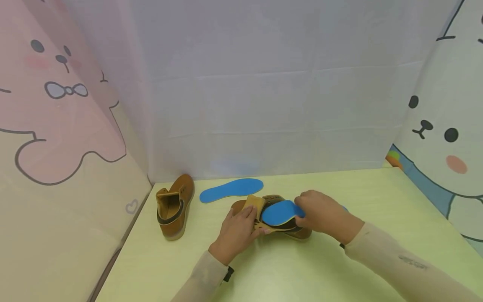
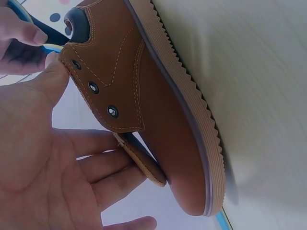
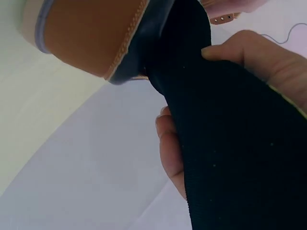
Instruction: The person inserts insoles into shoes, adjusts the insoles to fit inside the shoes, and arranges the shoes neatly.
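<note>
A brown shoe [image 1: 302,234] lies on the table, toe to the left, with its tan tongue [image 1: 255,202] folded forward. My left hand [image 1: 237,230] holds the shoe at its opening: the fingers rest on the tongue, and the thumb touches the eyelet flap [image 2: 103,100]. A blue insole [image 1: 280,212] is gripped in my right hand [image 1: 320,210], thumb on one face and fingers behind. Its front end sits at the shoe's mouth, and its dark underside [image 3: 230,143] fills much of the right wrist view. How far its tip reaches inside is hidden.
Another brown shoe [image 1: 185,186] stands at the table's left side, toe toward the back. A second blue insole [image 1: 234,188] lies flat near the back edge. White cloth [image 1: 264,105] hangs behind the table [image 1: 377,201], with printed cloths at both sides.
</note>
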Action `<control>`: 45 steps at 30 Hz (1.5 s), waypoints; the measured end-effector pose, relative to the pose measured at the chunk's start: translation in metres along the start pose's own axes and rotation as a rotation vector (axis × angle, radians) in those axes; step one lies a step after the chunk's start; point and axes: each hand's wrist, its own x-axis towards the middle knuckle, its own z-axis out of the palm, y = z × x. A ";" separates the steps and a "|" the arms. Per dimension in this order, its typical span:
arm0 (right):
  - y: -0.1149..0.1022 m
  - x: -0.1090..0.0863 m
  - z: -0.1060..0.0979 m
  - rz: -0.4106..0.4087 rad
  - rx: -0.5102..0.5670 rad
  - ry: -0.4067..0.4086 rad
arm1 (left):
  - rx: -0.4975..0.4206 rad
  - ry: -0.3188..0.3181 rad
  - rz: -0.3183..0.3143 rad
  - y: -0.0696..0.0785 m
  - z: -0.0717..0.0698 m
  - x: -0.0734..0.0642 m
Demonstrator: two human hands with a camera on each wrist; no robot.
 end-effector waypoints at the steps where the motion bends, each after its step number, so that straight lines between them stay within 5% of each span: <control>1: -0.001 0.001 0.002 0.001 -0.002 0.000 | 0.000 0.002 0.001 0.000 0.000 0.000; 25: -0.006 0.019 0.029 -0.035 -0.007 0.029 | 0.009 0.005 0.010 -0.001 0.001 -0.001; 45: -0.014 0.031 0.038 0.011 0.031 -0.037 | 0.017 0.024 0.034 -0.003 0.001 0.002</control>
